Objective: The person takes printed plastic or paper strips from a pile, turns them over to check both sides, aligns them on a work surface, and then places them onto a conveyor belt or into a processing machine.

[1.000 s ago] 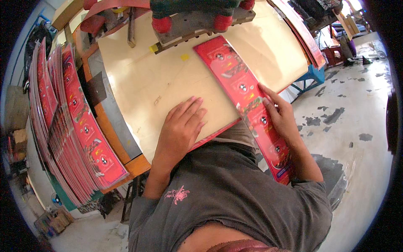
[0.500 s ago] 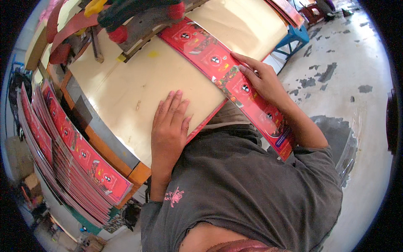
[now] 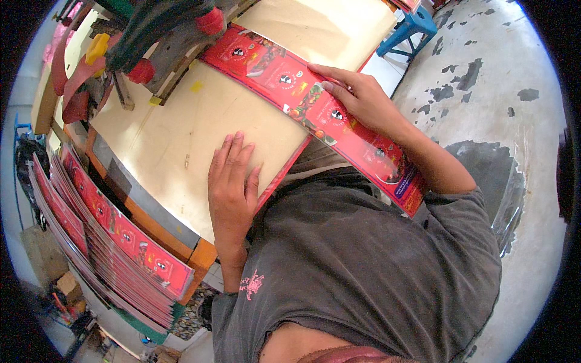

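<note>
A long red printed strip point(image 3: 283, 78), patterned with food pictures and round emblems, slants across a cream board point(image 3: 175, 142). Its near end juts past the board's edge over my lap. My right hand point(image 3: 358, 101) grips the strip's right edge, thumb on top and index finger stretched along it; the other fingers are partly hidden. My left hand point(image 3: 231, 184) lies flat near the board's front edge, fingers stretched, holding nothing. At the strip's far end stands a dark green machine part with red knobs point(image 3: 210, 22), beside a wooden bar point(image 3: 181, 68).
A stack of similar red strips point(image 3: 118, 248) leans at the left, beside the orange wooden table edge point(image 3: 203, 257). A blue stool point(image 3: 411, 33) stands far right on a worn grey floor point(image 3: 484, 115). A yellow piece point(image 3: 97, 48) sits by the machine.
The whole view has shifted and turned slightly, with the machine now farther left. Both hands keep nearly the same places on the board and strip.
</note>
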Demonstrator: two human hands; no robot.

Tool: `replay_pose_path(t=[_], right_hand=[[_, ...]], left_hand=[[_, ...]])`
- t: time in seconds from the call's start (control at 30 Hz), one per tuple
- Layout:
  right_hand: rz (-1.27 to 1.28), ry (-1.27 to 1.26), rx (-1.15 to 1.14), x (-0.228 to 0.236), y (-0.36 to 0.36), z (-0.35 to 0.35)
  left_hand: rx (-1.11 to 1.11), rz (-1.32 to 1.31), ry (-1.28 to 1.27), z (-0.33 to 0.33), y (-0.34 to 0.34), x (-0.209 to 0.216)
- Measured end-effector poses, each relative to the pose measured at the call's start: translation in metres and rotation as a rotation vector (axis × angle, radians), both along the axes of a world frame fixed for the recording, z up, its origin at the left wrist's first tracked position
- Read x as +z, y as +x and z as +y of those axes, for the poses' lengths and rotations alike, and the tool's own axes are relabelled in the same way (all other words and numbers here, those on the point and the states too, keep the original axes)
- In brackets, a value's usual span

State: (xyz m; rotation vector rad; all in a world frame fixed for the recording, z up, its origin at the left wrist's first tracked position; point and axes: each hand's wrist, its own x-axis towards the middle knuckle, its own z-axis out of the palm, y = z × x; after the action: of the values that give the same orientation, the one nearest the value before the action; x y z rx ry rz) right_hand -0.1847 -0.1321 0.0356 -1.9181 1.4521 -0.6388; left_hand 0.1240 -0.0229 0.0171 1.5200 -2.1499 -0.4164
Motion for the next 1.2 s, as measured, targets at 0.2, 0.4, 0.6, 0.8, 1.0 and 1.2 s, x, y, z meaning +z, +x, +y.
replay_pose_path(t=[0.2,0.4,0.6,0.8,1.0,1.2], right_hand=[[-0.041,0.028,-0.019,-0.001,0.000,0.002],[-0.045,-0.019,-0.010,-0.006,-0.001,0.004],[-0.069,-0.046,-0.014,-0.003,0.001,0.005],[-0.093,-0.056,-0.022,-0.003,0.002,0.008],[-0.057,0.007,-0.020,-0.004,0.000,0.005],[-0.033,0.025,0.010,-0.008,-0.005,-0.002]], left_hand=[[-0.006,0.009,0.003,-0.002,0.000,0.002],[0.001,-0.006,0.010,-0.001,-0.002,0.002],[0.018,0.015,0.015,-0.001,-0.004,0.003],[0.019,0.004,0.014,-0.002,-0.004,0.004],[0.019,0.030,0.006,-0.001,-0.002,0.003],[0.016,0.042,0.002,-0.002,-0.002,0.000]])
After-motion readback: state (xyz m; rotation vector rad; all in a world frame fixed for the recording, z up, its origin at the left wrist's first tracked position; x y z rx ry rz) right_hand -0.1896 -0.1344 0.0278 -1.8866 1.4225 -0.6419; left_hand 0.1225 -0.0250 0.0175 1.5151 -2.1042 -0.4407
